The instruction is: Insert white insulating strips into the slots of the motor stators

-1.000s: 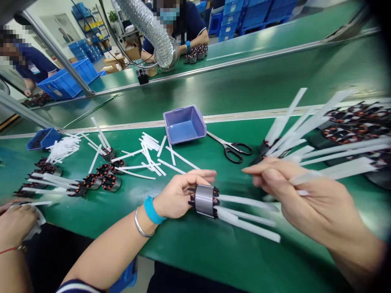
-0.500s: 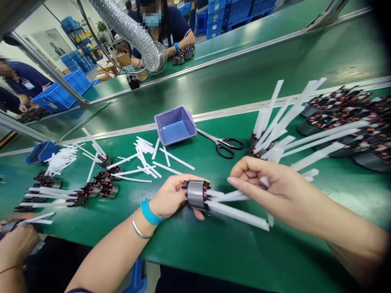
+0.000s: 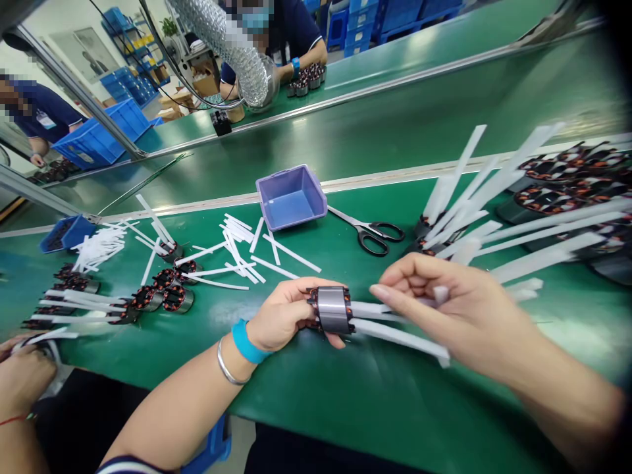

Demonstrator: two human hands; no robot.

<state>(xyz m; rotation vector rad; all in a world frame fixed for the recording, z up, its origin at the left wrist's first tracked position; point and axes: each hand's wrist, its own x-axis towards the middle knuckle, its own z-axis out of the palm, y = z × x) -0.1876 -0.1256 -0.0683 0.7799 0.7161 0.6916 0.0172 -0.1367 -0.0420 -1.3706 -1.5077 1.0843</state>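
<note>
My left hand (image 3: 286, 308) is closed around a motor stator (image 3: 334, 309), a grey steel ring with black end teeth and copper windings. It lies on its side above the green bench, and white strips (image 3: 401, 334) stick out of its right end. Close to those strips, my right hand (image 3: 434, 296) has its thumb and fingers pinched together. A white strip end (image 3: 441, 294) shows between its curled fingers; the rest of that strip is hidden by the hand.
Black-handled scissors (image 3: 373, 237) lie beside a purple bin (image 3: 292, 201). Loose white strips (image 3: 241, 247) and small stators (image 3: 178, 298) are spread at left. More stators (image 3: 543, 197), some with strips, crowd the right. At far left is a co-worker's hand (image 3: 29, 372); other people sit beyond.
My left hand and the stator appear slightly farther right. The view has shifted a little, so the bench items appear displaced too. My right hand keeps its pinch.
</note>
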